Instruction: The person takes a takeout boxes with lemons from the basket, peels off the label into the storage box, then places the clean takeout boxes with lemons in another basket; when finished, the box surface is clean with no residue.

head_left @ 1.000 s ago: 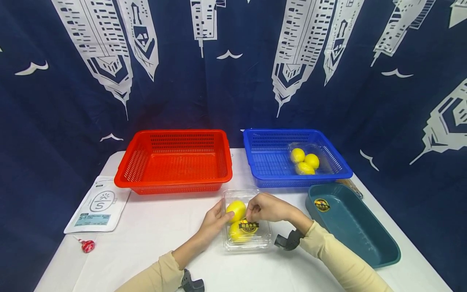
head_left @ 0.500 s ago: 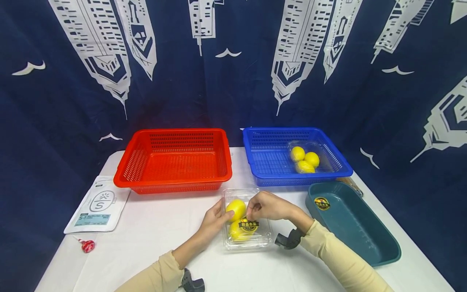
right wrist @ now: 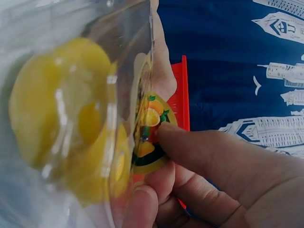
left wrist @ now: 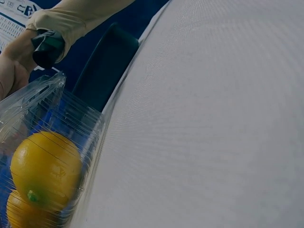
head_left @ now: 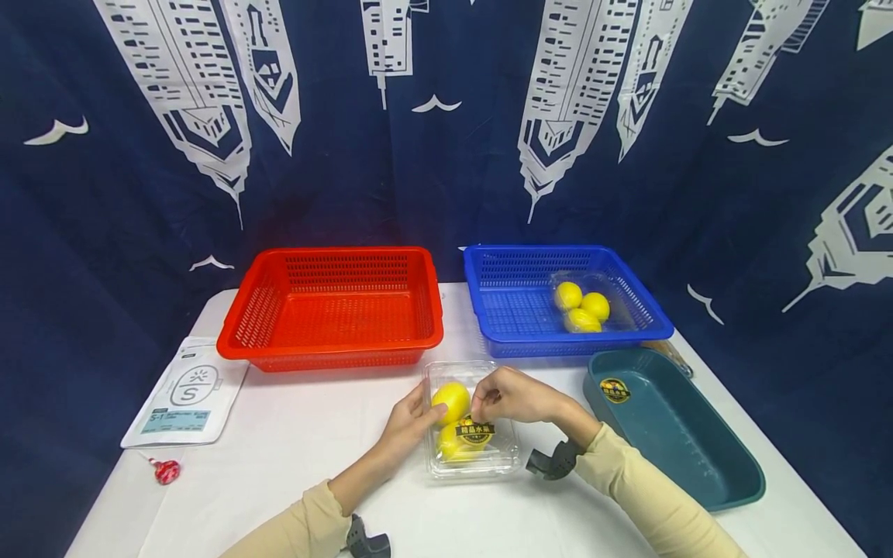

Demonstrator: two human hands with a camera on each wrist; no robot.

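Farthest left I have a white pouch [head_left: 181,391] flat on the white table [head_left: 279,442], a red lollipop [head_left: 166,471] just in front of it. The red basket [head_left: 328,358] stands farther back. Ahead of its right end, the left hand [head_left: 401,426] grips the left side of a clear box [head_left: 481,469], thumb over the lid; lemons [head_left: 452,401] lie inside. The right hand [head_left: 519,397] pinches a black-and-gold sticker [head_left: 475,431] at the lid and blocks part of my head view of it. Behind is the blue basket [head_left: 512,349] with another lemon pack [head_left: 617,314]; rightmost, a green tray [head_left: 687,442]. Since half a second ago, I see both grips and the box unchanged.
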